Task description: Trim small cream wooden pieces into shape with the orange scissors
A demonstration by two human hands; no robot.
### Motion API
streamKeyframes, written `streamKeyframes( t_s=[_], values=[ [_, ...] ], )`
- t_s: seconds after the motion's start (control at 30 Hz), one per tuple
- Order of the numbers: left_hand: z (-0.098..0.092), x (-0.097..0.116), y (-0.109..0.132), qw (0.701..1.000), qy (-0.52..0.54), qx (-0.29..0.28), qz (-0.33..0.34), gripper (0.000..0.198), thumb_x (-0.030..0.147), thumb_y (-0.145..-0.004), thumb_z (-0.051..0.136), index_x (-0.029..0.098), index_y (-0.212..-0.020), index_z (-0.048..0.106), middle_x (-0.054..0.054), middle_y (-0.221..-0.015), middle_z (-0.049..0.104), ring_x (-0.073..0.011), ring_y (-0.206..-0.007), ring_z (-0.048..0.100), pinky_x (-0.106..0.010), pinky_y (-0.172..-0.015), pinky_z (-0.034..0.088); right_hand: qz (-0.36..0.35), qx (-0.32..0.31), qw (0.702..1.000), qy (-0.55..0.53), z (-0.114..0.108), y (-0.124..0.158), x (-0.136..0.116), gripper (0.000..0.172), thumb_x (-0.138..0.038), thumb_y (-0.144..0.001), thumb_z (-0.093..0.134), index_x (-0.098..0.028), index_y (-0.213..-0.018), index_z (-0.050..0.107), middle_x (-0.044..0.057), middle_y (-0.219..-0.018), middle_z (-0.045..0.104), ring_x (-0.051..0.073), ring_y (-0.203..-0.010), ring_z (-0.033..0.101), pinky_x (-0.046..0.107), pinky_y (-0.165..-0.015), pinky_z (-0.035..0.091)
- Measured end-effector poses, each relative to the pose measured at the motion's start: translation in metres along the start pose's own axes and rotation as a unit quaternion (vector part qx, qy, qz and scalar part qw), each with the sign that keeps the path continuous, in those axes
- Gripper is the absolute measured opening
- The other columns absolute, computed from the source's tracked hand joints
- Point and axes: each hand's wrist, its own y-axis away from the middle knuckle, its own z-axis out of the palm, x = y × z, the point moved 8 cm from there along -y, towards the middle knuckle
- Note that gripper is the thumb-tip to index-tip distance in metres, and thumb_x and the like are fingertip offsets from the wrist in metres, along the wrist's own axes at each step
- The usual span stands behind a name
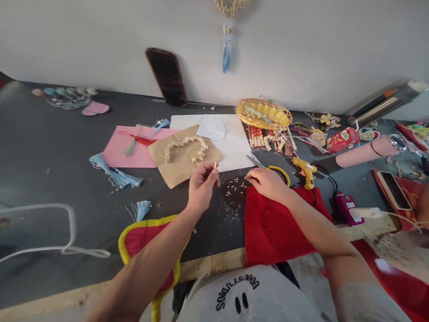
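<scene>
My left hand (202, 187) is closed around a short pale stick (215, 166), whose tip sticks up between thumb and finger. To its right, my right hand (266, 182) has its fingers pinched low over the table; whatever they hold, if anything, is too small to make out. Small cut pale pieces (235, 186) and crumbs lie scattered between the hands. Scissors (279, 169) with yellow handles rest just beyond my right hand. Under my right forearm a red cloth (278, 228) is spread. A curved chain of pale pieces (183, 143) sits on brown paper (174, 172), behind my left hand.
Blue tassels (115, 172) and pink paper (114, 147) lie left. A yellow basket (264, 114), a yellow glue gun (304, 171) with a cord, a pink bottle (367, 152) and a purple plug adapter (346, 208) stand right. A phone (167, 78) leans against the wall.
</scene>
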Motion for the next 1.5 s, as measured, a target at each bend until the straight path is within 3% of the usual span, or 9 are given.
streamKeyframes(
  t_s=[0.1,0.2,0.33,0.5,0.7,0.9,1.13,1.37,1.5],
  values=[
    [-0.001,-0.001,0.0,1.0,0.005,0.002,0.001,0.02,0.031,-0.079,0.07,0.016,-0.091,0.063,0.004,-0.063,0.052,-0.0066,-0.051,0.048,-0.02,-0.049,0.04,0.0,-0.009,1.0,0.022,0.003,-0.003,-0.007,0.014,-0.014,-0.087,0.059,-0.019,-0.099,0.063,0.005,-0.102,0.069,0.018,-0.094,0.064,0.027,-0.081,0.044],
    [-0.003,-0.002,-0.001,1.0,0.006,0.009,0.003,0.02,0.03,-0.078,0.071,0.017,-0.09,0.063,0.004,-0.063,0.052,-0.0067,-0.051,0.048,-0.02,-0.049,0.04,0.013,-0.055,0.994,0.096,0.011,0.0,-0.011,0.005,-0.024,-0.088,0.063,-0.019,-0.09,0.063,0.005,-0.093,0.068,0.019,-0.09,0.063,0.027,-0.075,0.043],
    [-0.002,-0.002,-0.003,1.0,0.005,0.011,0.004,0.02,0.03,-0.078,0.071,0.016,-0.09,0.063,0.004,-0.062,0.052,-0.0068,-0.051,0.047,-0.02,-0.049,0.04,0.025,-0.085,0.984,0.158,0.02,-0.002,-0.013,0.014,-0.03,-0.092,0.057,-0.02,-0.086,0.064,0.005,-0.087,0.068,0.019,-0.088,0.063,0.027,-0.072,0.041],
    [-0.003,-0.001,-0.002,1.0,0.003,0.012,0.002,0.02,0.03,-0.078,0.07,0.016,-0.09,0.062,0.004,-0.062,0.052,-0.0066,-0.051,0.048,-0.02,-0.049,0.04,0.025,-0.06,0.986,0.151,0.02,-0.012,-0.017,0.017,-0.031,-0.096,0.051,-0.021,-0.094,0.064,0.006,-0.093,0.069,0.019,-0.092,0.063,0.027,-0.073,0.041],
    [-0.002,-0.003,-0.003,1.0,-0.009,0.01,0.0,0.022,0.033,-0.078,0.071,0.016,-0.09,0.063,0.004,-0.062,0.051,-0.0066,-0.05,0.047,-0.02,-0.048,0.04,-0.033,-0.104,0.985,0.132,0.028,0.001,-0.026,0.015,-0.034,-0.088,0.066,-0.02,-0.087,0.063,0.004,-0.088,0.067,0.019,-0.09,0.062,0.027,-0.073,0.041],
    [-0.001,-0.003,-0.002,1.0,-0.009,0.004,-0.007,0.022,0.033,-0.078,0.07,0.017,-0.09,0.062,0.004,-0.061,0.051,-0.0064,-0.048,0.047,-0.019,-0.047,0.041,-0.024,-0.021,0.984,0.177,0.024,-0.003,-0.026,0.017,-0.024,-0.097,0.047,-0.019,-0.093,0.062,0.007,-0.093,0.066,0.019,-0.092,0.06,0.028,-0.076,0.041],
    [0.003,-0.007,-0.002,0.999,-0.019,-0.028,-0.021,0.023,0.032,-0.08,0.069,0.016,-0.096,0.062,0.002,-0.073,0.056,-0.0063,-0.051,0.05,-0.019,-0.045,0.042,-0.056,-0.008,0.991,0.121,0.02,0.004,-0.032,0.015,-0.026,-0.097,0.049,-0.02,-0.093,0.063,0.004,-0.09,0.066,0.017,-0.09,0.061,0.027,-0.079,0.043],
    [0.009,-0.01,0.001,0.997,-0.025,-0.054,-0.049,0.022,0.033,-0.078,0.071,0.015,-0.088,0.064,0.0,-0.073,0.06,-0.0068,-0.051,0.052,-0.019,-0.044,0.044,-0.03,0.057,0.989,0.131,-0.005,0.018,-0.006,0.015,-0.02,-0.094,0.049,-0.019,-0.1,0.063,0.009,-0.102,0.064,0.023,-0.097,0.057,0.035,-0.09,0.044],
    [0.009,-0.012,0.001,0.996,-0.012,-0.048,-0.068,0.022,0.033,-0.076,0.073,0.015,-0.082,0.062,0.0,-0.072,0.061,-0.0064,-0.05,0.052,-0.019,-0.044,0.044,0.076,0.111,0.974,0.184,-0.026,0.029,0.032,0.017,-0.027,-0.093,0.051,-0.017,-0.102,0.062,0.013,-0.101,0.061,0.029,-0.099,0.055,0.04,-0.089,0.044]
  ],
)
